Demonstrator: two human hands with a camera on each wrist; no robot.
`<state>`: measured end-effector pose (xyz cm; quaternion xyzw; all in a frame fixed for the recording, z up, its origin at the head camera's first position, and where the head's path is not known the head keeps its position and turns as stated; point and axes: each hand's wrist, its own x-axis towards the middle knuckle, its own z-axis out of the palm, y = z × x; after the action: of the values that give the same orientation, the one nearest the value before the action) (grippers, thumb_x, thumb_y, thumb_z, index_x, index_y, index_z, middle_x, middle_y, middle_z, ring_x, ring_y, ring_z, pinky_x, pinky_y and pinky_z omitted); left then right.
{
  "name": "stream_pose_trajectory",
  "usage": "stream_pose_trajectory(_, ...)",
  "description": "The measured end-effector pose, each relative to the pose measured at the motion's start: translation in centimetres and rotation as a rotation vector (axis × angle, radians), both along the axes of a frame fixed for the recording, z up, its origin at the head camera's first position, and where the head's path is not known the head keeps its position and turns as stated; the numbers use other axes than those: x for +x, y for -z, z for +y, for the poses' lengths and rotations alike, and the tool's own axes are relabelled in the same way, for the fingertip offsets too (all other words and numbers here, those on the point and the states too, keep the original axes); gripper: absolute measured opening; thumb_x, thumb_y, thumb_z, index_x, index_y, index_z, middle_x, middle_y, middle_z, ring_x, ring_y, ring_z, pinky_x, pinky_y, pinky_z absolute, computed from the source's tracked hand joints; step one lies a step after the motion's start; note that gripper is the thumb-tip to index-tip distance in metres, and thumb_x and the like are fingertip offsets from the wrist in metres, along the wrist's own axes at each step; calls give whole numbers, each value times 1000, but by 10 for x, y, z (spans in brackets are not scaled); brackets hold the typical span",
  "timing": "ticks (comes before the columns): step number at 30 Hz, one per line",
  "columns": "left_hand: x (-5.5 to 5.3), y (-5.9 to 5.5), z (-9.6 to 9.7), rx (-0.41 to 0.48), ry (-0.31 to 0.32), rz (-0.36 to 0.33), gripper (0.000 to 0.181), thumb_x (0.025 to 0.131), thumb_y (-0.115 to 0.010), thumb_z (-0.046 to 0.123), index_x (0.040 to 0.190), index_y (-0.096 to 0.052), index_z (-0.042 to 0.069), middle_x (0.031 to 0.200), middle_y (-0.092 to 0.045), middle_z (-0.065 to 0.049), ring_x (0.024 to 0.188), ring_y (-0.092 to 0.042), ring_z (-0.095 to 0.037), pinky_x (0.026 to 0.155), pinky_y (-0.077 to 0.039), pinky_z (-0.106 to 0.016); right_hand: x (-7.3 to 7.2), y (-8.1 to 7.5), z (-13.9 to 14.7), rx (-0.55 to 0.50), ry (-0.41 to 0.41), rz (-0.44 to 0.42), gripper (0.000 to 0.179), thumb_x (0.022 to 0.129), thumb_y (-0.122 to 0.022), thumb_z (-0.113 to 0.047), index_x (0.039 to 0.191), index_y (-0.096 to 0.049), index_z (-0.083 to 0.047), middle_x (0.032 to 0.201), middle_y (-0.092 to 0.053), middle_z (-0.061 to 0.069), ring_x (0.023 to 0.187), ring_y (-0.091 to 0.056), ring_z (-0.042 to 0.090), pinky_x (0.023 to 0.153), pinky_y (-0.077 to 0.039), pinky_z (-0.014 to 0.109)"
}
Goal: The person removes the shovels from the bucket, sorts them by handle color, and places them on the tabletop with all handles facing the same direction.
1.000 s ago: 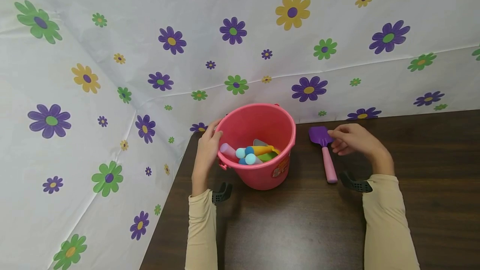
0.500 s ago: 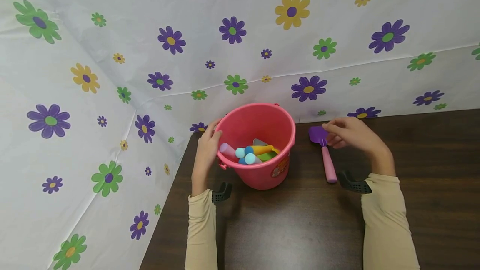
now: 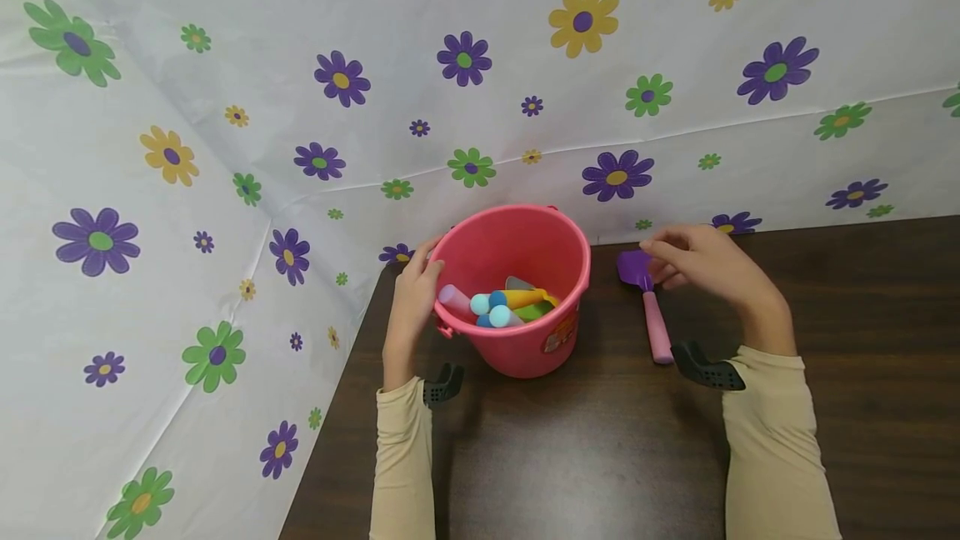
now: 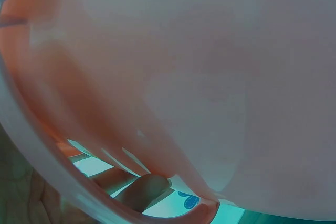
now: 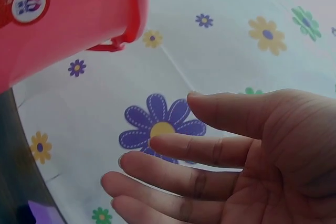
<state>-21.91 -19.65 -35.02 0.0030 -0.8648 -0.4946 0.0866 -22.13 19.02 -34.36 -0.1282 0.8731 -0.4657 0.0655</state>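
The pink bucket (image 3: 517, 357) stands near the back of the table in the head view. My left hand (image 3: 412, 294) holds it at the left side of its rim; in the left wrist view, fingers (image 4: 144, 190) pass behind a pink band against the bucket wall. To the right lies a toy shovel (image 3: 657, 330) with a purple blade and pink handle. My right hand (image 3: 701, 269) hovers over the shovel's blade end and partly covers it. In the right wrist view its palm shows bare, with relaxed, spread fingers (image 5: 173, 174).
Inside the bucket lie several toys with coloured handles, among them a lavender handle (image 3: 455, 300) and a yellow piece (image 3: 519, 298). A white flowered sheet (image 3: 360, 140) hangs behind and to the left of the dark wooden table (image 3: 555, 465).
My right hand has shifted slightly up and to the left over the shovel's blade. The left hand and the bucket have stayed in place.
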Motion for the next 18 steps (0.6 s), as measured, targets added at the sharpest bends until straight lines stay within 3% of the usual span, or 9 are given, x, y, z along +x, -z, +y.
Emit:
stream_pose_trajectory(12,1,0,0,9,8,-1,49,104,-48,24,152,-52,16,140,-62,-18,116,-66,-37,93,-58,-51,11,-14,-12,-20,-2,76,42,109,-52,-30,123,-64,7,108,-72,22,95,-72,35,75,-62,32)
stream_pose_trajectory(18,1,-1,1,4,7,1,49,103,-48,24,151,-52,16,140,-62,-17,117,-66,-37,94,-57,-51,18,-23,-18,-15,5,122,38,109,-54,-31,119,-66,4,107,-72,21,95,-72,36,78,-62,36)
